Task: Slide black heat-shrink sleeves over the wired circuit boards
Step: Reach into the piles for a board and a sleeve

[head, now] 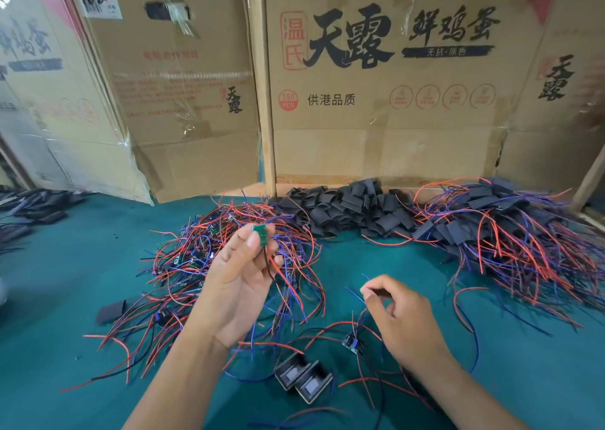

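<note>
Head view: left hand (240,275) pinches a green board (261,233); right hand (397,311) pinches maybe a blue wire (355,293). Next, grab a sleeve from the black sleeve pile (353,210) behind the board.

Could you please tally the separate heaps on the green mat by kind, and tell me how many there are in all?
Unsleeved wired boards heap: 1
Loose black sleeves heap: 1
Sleeved boards heap: 1
Total: 3
</note>
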### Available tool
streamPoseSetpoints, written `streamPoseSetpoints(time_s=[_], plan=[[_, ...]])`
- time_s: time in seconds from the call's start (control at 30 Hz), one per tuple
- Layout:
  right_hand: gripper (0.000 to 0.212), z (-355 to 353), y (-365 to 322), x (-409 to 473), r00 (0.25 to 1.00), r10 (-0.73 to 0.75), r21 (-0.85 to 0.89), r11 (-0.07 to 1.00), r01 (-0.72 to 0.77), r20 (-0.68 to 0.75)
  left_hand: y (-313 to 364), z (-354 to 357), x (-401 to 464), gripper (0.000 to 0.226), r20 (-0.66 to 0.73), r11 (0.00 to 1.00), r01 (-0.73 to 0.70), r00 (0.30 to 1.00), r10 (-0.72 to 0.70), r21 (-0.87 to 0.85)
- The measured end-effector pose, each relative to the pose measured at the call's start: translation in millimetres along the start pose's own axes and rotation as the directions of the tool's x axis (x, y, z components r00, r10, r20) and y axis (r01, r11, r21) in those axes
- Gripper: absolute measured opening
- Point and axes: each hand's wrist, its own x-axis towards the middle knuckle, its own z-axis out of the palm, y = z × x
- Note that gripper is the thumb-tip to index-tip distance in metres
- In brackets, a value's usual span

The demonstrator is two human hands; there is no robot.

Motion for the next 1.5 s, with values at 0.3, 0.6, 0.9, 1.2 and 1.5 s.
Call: streamPoseSetpoints(time_s=[0.3, 0.6, 0.9, 1.2, 1.5], plan=[[0.015, 33, 1, 159, 0.981, 0.103, -0.415, 0.910, -0.026, 0.166, -6, -15, 9, 0.053, 0.018, 0.996, 0.006, 1.000, -0.005, -0.087], [0.051, 99, -7, 217, 0.983, 0.174, -0.567, 0.805, -0.176, -0.059, -8, -23, 16, 0.052, -0.034, 0.992, -0.019, 0.999, 0.014, -0.126], [0.025, 109, 0, 220, 0.919, 0.383, -0.308, 0.867, -0.392, -0.092, -7, -14, 9, 0.093, -0.112, 0.993, 0.054, 0.992, -0.066, -0.109], [0.009, 36, -16, 128, 0.864, 0.498, 0.599, 0.673, -0.434, 0.066, -12, -13, 4, 0.024, -0.040, 0.986, 0.156, 0.987, -0.158, -0.052], [0.043, -20, -18, 7, 0.880, 0.396, 0.590, 0.656, -0.471, 0.262, -28, -14, 7, 0.025, -0.197, 0.945, 0.314, 0.936, -0.291, 0.098]])
